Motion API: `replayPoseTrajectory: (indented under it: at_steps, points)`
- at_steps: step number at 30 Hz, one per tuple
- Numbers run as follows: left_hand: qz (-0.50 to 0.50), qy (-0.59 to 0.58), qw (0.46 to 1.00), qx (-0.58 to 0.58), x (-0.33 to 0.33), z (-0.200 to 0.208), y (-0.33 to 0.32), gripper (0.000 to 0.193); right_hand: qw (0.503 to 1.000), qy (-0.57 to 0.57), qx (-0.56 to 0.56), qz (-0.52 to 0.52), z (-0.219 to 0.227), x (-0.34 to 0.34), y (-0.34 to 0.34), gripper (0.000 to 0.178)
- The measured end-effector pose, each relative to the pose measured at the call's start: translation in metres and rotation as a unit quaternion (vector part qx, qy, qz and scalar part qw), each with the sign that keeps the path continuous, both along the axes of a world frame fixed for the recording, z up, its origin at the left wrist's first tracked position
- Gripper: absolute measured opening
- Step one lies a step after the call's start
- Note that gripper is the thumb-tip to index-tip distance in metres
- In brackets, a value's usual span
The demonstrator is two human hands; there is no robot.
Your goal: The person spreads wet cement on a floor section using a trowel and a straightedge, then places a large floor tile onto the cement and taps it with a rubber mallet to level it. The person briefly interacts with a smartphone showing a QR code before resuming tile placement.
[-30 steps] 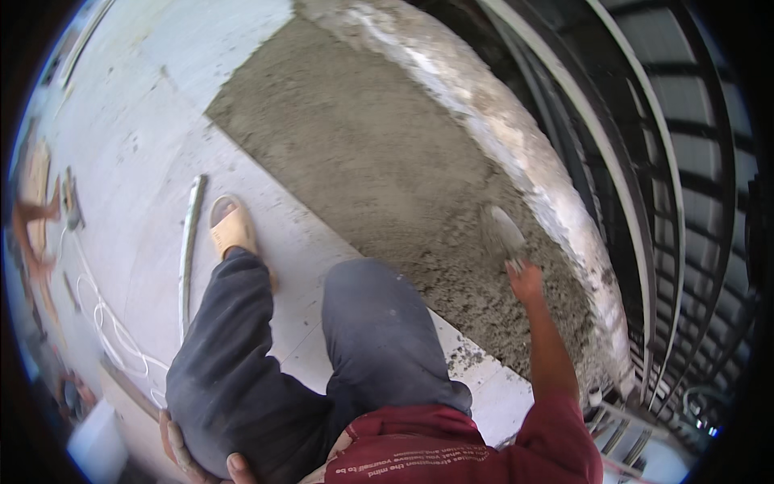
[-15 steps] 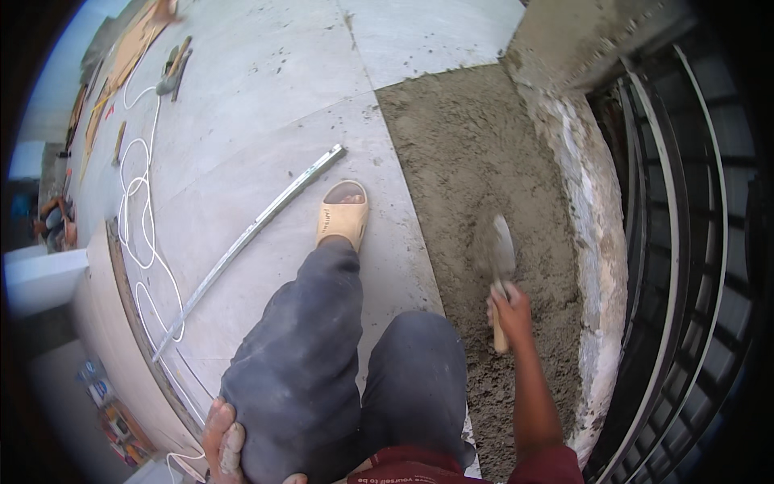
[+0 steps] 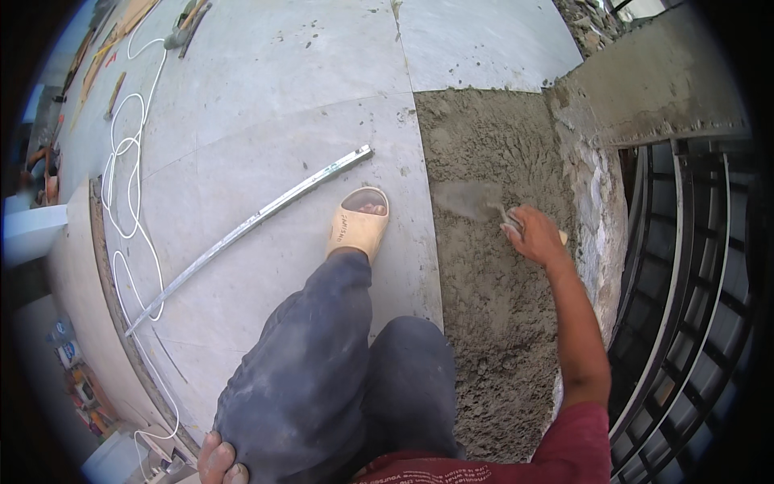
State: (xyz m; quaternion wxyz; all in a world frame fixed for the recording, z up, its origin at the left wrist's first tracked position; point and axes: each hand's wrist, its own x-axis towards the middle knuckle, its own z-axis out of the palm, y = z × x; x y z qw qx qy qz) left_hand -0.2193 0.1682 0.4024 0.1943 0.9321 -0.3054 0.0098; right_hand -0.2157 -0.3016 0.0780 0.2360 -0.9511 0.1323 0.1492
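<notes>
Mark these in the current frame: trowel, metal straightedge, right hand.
trowel (image 3: 466, 200), head view, on the flat blade over the mortar.
metal straightedge (image 3: 250, 222), head view, mid-length on the tiles.
right hand (image 3: 534, 234), head view, back of the hand gripping the handle.

At the lower left edge, below the curved floor rim, lie a few small colourful packages (image 3: 71, 355) (blue, white and orange, too small and blurred to tell their shapes); no signs or screens show.
</notes>
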Motion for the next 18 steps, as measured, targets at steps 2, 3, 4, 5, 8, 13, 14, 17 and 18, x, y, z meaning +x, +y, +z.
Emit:
replayPoseTrajectory:
  at_steps: [2, 3, 4, 5, 8, 13, 14, 17, 18]
  points:
    - [0.005, -0.002, 1.0, 0.001, 0.006, 0.0, -0.001, 0.061, 0.995, 0.046, -0.056, 0.067, 0.001, 0.016, -0.013, 0.028]
    - [0.008, -0.002, 1.0, 0.001, 0.009, 0.001, -0.002, 0.061, 0.989, 0.069, -0.084, 0.101, 0.0, 0.027, -0.018, 0.029]
    - [0.012, -0.002, 1.0, 0.002, 0.011, 0.002, -0.004, 0.06, 0.991, 0.058, -0.08, 0.088, -0.003, 0.04, -0.02, 0.028]
    - [0.014, -0.004, 1.0, 0.002, 0.015, 0.002, -0.006, 0.059, 0.993, 0.043, -0.077, 0.075, -0.006, 0.057, -0.022, 0.028]
    - [0.019, -0.007, 1.0, 0.002, 0.021, 0.001, -0.009, 0.058, 0.995, -0.009, -0.093, 0.045, -0.023, 0.102, -0.041, 0.028]
    - [0.041, -0.001, 0.999, 0.009, 0.034, 0.001, -0.016, 0.055, 0.995, -0.023, -0.099, -0.005, -0.036, 0.171, -0.059, 0.032]
    - [0.051, 0.002, 0.999, 0.014, 0.036, 0.004, -0.02, 0.054, 0.996, -0.005, -0.089, -0.021, -0.031, 0.183, -0.053, 0.033]
    - [0.089, 0.012, 0.996, 0.027, 0.044, 0.006, -0.032, 0.053, 0.993, 0.012, -0.002, -0.114, -0.038, 0.186, -0.041, 0.034]
    - [0.1, 0.006, 0.994, 0.031, 0.044, 0.007, -0.037, 0.052, 0.988, 0.008, 0.036, -0.15, -0.035, 0.184, -0.034, 0.035]
